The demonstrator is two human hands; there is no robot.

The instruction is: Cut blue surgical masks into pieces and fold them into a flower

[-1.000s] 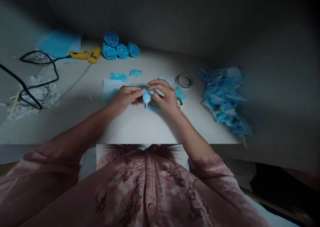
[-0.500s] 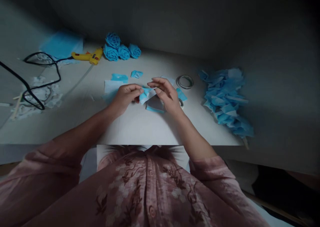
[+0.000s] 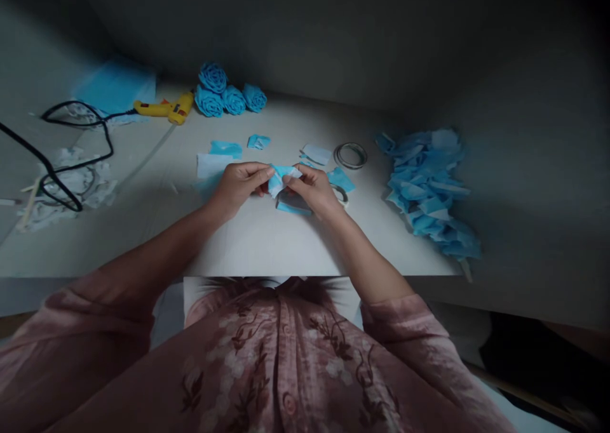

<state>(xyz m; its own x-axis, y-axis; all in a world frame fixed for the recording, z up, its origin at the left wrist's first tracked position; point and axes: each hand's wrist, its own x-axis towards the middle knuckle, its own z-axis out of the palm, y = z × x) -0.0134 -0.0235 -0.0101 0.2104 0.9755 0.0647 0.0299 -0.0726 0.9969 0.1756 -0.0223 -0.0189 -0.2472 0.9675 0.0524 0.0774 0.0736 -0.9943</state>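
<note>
Between my hands is a small blue-and-white piece of fabric (image 3: 280, 180), partly folded and looking like thin non-woven cloth. My left hand (image 3: 237, 186) pinches its left edge between thumb and fingers. On the other side, my right hand (image 3: 318, 188) grips the piece, the thumb pressed across its front. Below them on the table lies a blue-edged piece (image 3: 294, 209), partly covered by the hands. Just beyond sit a small folded blue piece (image 3: 258, 141) and flat blue and white pieces (image 3: 214, 164). A roll of tape (image 3: 342, 195) shows beside my right wrist.
Several blue fabric roses (image 3: 210, 102) stand at the back, near a yellow glue gun (image 3: 178, 108) with a black cord (image 3: 111, 142). White scraps (image 3: 93, 179) lie at left. A wire coil (image 3: 351, 155) and a heap of blue pieces (image 3: 429, 182) are at right on the table (image 3: 267, 246).
My right hand's fingers have closed in from a raised, spread position, and its thumb now presses on the fabric. The piece's right side has folded inward. My left hand keeps its pinch.
</note>
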